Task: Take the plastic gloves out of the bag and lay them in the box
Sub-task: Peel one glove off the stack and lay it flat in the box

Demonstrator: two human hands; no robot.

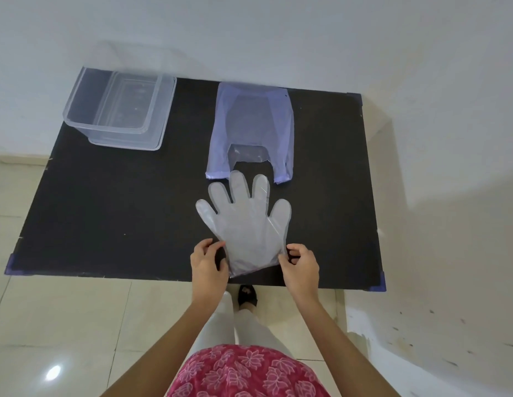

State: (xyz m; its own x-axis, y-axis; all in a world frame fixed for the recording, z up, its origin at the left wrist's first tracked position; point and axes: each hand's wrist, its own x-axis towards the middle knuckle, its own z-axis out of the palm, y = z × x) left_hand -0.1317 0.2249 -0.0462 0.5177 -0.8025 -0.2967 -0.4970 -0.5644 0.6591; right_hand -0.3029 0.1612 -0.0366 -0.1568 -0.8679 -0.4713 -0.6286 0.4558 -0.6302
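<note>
A clear plastic glove (pixel 246 224) lies flat near the table's (pixel 106 219) front edge, fingers pointing away. The left hand (pixel 206 260) and right hand (pixel 299 262) pinch its cuff corners. The empty box (pixel 117 110) sits far left, nearer the left hand; the bag (pixel 252 124) lies straight beyond.

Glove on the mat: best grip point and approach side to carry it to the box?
Grip the glove at its open cuff, coming from the near edge of the mat. It lies flat with fingers pointing away, so the cuff corners are nearest. The left hand and right hand already pinch them, probably keeping it spread for the box.
</note>
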